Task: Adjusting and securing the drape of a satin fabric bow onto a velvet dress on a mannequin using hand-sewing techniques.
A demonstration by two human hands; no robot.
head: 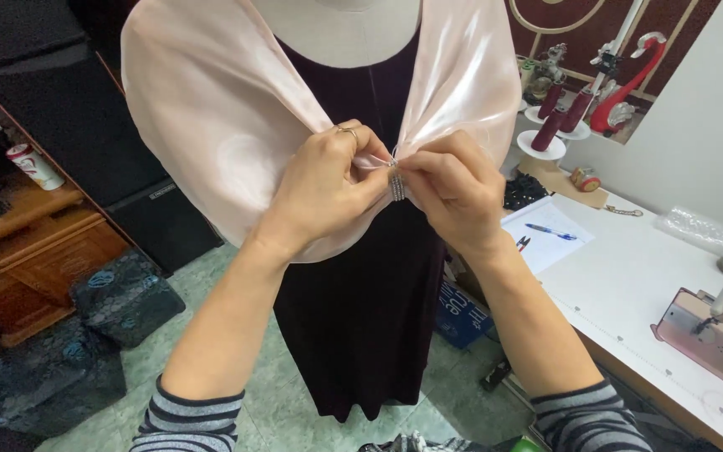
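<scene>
A dress form stands before me in a dark maroon dress [361, 285], with a pale pink satin shawl [211, 109] draped over its shoulders. Both shawl ends gather at the chest. My left hand [328, 180], a ring on one finger, pinches the gathered satin from the left. My right hand [453, 188] pinches it from the right. Between my fingertips sits a small sparkly silver clasp [397, 186], touching both hands and the fabric.
A white worktable [629, 276] on the right carries a paper sheet with a blue pen [550, 232], maroon thread cones [550, 125] and a pink sewing machine [713, 331]. Wooden shelves [27, 243] and dark cushions [123, 293] sit on the left, above a green tiled floor.
</scene>
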